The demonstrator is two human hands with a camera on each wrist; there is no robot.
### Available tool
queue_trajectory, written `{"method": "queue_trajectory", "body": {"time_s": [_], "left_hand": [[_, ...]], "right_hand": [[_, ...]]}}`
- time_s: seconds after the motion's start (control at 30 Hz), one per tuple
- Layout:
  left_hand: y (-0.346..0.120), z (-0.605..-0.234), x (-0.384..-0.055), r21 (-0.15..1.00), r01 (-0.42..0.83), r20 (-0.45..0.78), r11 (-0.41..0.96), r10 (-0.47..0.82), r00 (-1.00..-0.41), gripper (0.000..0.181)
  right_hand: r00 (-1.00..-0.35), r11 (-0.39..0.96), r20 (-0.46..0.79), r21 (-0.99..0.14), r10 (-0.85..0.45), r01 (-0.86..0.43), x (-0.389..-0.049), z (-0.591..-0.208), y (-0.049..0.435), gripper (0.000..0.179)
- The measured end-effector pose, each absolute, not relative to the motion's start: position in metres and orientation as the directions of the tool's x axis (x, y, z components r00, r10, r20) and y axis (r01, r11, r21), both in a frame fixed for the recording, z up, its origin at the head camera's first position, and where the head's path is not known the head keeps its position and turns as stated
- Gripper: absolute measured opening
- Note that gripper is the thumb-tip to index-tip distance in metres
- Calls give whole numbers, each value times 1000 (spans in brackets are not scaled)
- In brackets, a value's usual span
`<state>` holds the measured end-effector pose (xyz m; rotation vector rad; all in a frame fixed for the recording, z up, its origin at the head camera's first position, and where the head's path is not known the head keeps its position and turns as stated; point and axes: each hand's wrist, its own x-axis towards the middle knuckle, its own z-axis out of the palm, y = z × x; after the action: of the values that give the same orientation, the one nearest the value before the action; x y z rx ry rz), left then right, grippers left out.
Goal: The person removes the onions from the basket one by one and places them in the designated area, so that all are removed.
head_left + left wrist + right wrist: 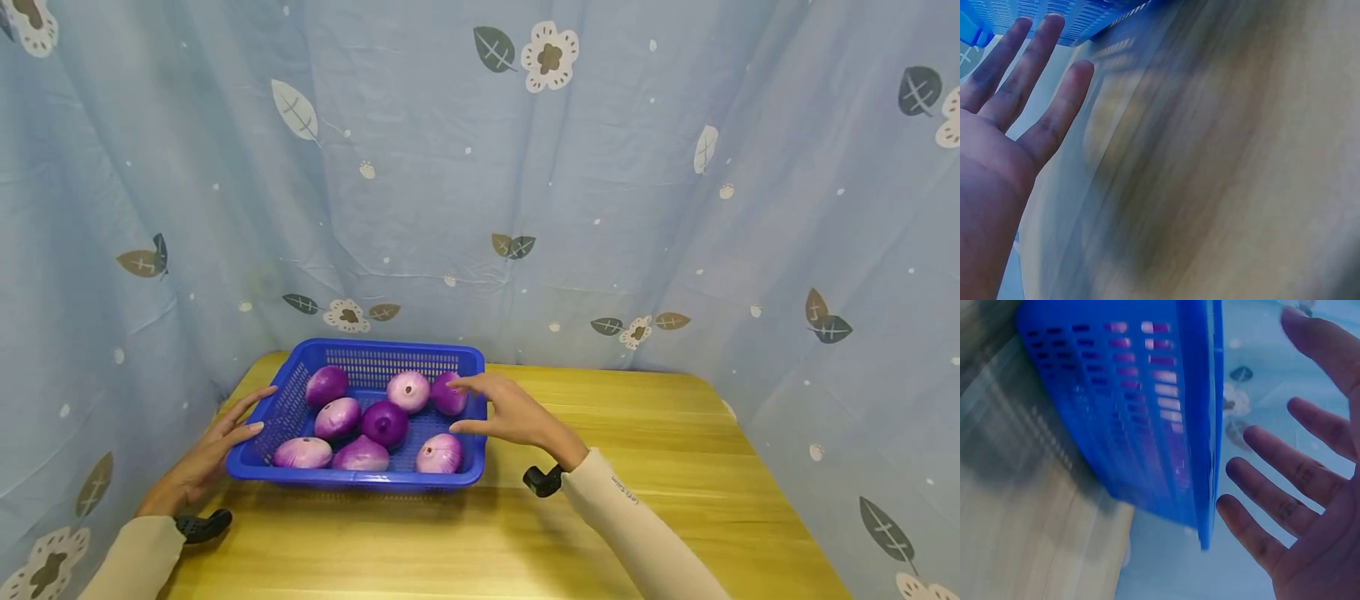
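The basket (352, 477), blue plastic with slotted walls and a broad rim, sits on the left part of the counter (637, 492), near its back edge, with its long sides running left to right. Eight purple onions lie inside. The darkest onion (385, 423) is near the middle, and a paler onion (408, 391) is just behind it. Another purple onion (448, 392) is in the back right corner; a pale onion (438, 453) lies at the front right, apart from the others. The remaining four lie toward the left and front.

The left hand (195, 467) is at the basket's left end, its fingers straight and spread, holding nothing. The fingertips come up to the rim; whether they touch it, I cannot tell. The right hand (510, 412) is at the right end, fingers also straight and well apart, with nothing in them. In the head view its tips overlap the right rim and the back corner onion, while the right wrist view shows a gap between most of the fingers and the rim.

Both arms wear beige sleeves (637, 521), with small dark lettering on the right one. Behind the counter hangs a light blue curtain (420, 208) patterned with white flowers and leaves.
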<state>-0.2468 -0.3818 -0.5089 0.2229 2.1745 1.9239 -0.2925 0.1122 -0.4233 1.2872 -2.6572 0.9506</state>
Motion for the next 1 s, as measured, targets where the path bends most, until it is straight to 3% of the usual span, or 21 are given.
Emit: {"method": "queue_trajectory", "body": {"time_s": [0.47, 0.73, 1.0], "left_hand": [[-382, -505, -245, 985, -61, -97, 163, 229, -969, 66], [-381, -509, -245, 984, -60, -97, 166, 227, -969, 64], [-380, -511, -246, 985, -47, -83, 165, 224, -971, 65]], "right_hand": [[-494, 458, 54, -297, -868, -838, -285, -425, 68, 58], [-507, 512, -75, -162, -859, -844, -278, -431, 58, 41], [-537, 545, -138, -24, -832, -838, -272, -432, 52, 39]]}}
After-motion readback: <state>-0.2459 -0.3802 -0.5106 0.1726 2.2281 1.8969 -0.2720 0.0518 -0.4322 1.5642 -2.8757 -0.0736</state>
